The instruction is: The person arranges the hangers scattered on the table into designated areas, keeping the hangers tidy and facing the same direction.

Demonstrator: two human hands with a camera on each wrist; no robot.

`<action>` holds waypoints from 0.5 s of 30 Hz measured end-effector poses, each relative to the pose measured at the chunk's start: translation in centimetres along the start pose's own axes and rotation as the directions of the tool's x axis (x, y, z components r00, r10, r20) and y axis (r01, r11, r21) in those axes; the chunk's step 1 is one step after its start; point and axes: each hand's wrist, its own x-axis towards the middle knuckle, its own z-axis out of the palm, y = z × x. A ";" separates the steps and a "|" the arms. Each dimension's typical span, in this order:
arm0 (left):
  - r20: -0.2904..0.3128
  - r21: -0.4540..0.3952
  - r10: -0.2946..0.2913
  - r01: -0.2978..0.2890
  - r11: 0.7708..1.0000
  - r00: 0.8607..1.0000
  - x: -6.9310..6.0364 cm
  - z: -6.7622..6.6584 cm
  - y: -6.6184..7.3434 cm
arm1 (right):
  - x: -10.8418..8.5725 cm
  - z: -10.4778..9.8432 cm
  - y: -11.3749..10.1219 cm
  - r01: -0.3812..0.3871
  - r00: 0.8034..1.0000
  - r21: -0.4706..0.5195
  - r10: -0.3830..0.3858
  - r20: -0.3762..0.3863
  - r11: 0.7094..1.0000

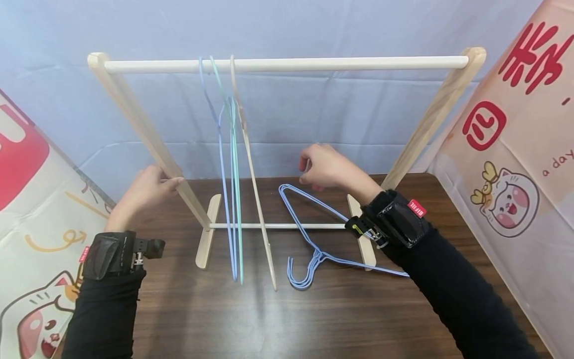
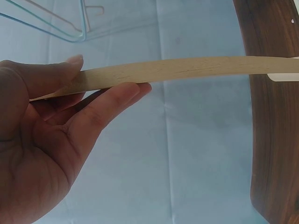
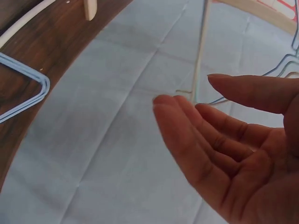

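Left fingers (image 2: 112,103), partly hidden, apparently pinch the post (image 2: 187,66).

Your right hand (image 3: 238,158) comes in from the right edge, your thumb standing apart from your loosely bent fingers. Beyond it, partly hidden by your fingers and thumb, you see thin hangers (image 3: 200,56) near a wooden post (image 3: 261,11). At the left, blue hangers (image 3: 45,87) show together against the dark table (image 3: 60,42), near a white rod (image 3: 23,21) and a wooden foot (image 3: 91,8). Creased pale blue cloth (image 3: 117,140) fills the middle.
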 end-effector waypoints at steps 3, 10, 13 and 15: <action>0.003 -0.005 0.007 -0.007 1.000 1.000 0.0 0.0 -0.1 | 0.0 0.4 1.1 -0.003 1.000 -0.071 0.001 -0.027 0.997; 0.011 0.000 0.000 0.000 1.000 1.000 -0.1 -0.1 -0.1 | -0.3 1.5 3.4 -0.036 0.999 -0.152 0.035 -0.007 0.988; 0.005 -0.008 0.008 -0.008 1.000 1.000 -0.1 -0.1 -0.1 | -0.4 2.1 4.4 -0.045 0.999 -0.153 0.048 0.014 0.987; 0.007 -0.008 0.001 -0.001 1.000 1.000 -0.2 -0.1 -0.1 | -0.4 2.7 5.1 -0.052 0.998 -0.151 0.058 0.036 0.987</action>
